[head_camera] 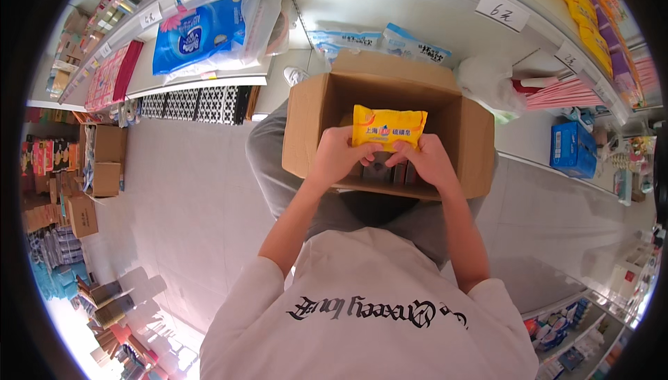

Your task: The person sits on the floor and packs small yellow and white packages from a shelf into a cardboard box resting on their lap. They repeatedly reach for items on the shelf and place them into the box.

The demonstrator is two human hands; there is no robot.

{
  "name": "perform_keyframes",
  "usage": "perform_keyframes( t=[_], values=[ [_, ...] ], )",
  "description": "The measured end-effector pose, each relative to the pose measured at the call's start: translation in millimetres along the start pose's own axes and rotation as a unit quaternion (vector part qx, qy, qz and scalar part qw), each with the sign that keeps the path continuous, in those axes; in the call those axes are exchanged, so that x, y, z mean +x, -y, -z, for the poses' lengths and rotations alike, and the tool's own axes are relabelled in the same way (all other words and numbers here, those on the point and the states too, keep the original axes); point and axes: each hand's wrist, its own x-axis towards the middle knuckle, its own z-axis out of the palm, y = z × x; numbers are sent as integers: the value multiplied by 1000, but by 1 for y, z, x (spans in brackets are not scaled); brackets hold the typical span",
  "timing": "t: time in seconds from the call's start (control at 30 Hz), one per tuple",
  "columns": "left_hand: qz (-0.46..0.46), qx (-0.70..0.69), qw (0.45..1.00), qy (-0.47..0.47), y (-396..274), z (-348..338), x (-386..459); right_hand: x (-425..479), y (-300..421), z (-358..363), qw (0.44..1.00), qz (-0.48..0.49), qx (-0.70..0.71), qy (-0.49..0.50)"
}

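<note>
A yellow wrapped bar of sulfur soap (390, 128) is held up over an open cardboard box (391, 69). My left hand (340, 154) grips its left end, thumb across the lower edge. On the other end, my right hand (424, 159) pinches the lower right corner. Printed writing faces me on the wrapper. The box rests between my knees with its flaps spread outward. Down inside it, partly hidden by my hands, lie several small packages (383, 171), too dark to name exactly.
Shelves with price tags (502, 10) curve over the box. Blue-and-white packets (416, 46) lie behind it, and a blue plastic pack (201, 33) sits on the left shelf. A blue carton (573, 149) stands at right. Cardboard boxes (107, 163) line the floor's far left.
</note>
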Motion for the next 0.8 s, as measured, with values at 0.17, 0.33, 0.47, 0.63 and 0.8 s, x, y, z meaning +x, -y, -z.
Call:
perform_keyframes(
  t=[0.17,0.33,0.47,0.63,0.8],
  values=[
    [-30,33,999,-21,15,2,10,13,14,9,998,55,-43,1],
    [-219,300,908,-195,26,19,17,58,13,20,999,-37,-3,-9],
    [-270,396,838,-260,43,32,21,114,-30,34,972,-178,-151,-25],
    [-240,395,853,-242,61,31,20,178,-142,31,935,-314,-117,-115],
    [-237,385,864,-220,56,29,20,217,-285,66,894,-353,202,-188]
  ],
)
